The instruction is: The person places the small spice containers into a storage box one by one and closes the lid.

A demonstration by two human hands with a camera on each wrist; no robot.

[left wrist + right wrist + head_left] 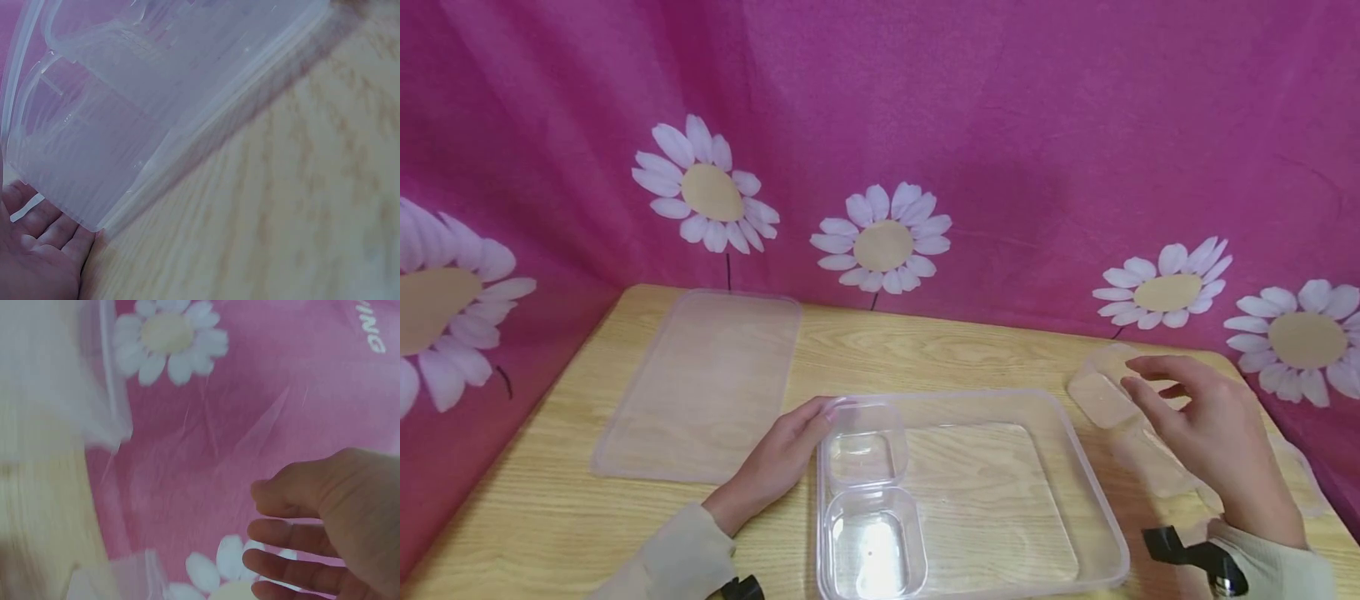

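A large clear plastic box (1000,492) stands on the table. Two small clear containers sit along its left side, a far one (865,454) and a near one (876,542). My left hand (786,454) grips the box's far left corner, thumb at the rim; in the left wrist view the fingers (47,228) reach round the corner. My right hand (1213,425) hovers beside another small clear container (1101,396) at the back right, its fingers loosely bent with nothing between them. In the right wrist view thumb and fingers (287,559) are spread apart.
A flat clear lid (707,383) lies on the wooden table (925,342) at the left. More clear pieces (1157,462) lie under and beside my right hand, partly hidden by it. A pink curtain with daisies (1000,167) hangs close behind the table.
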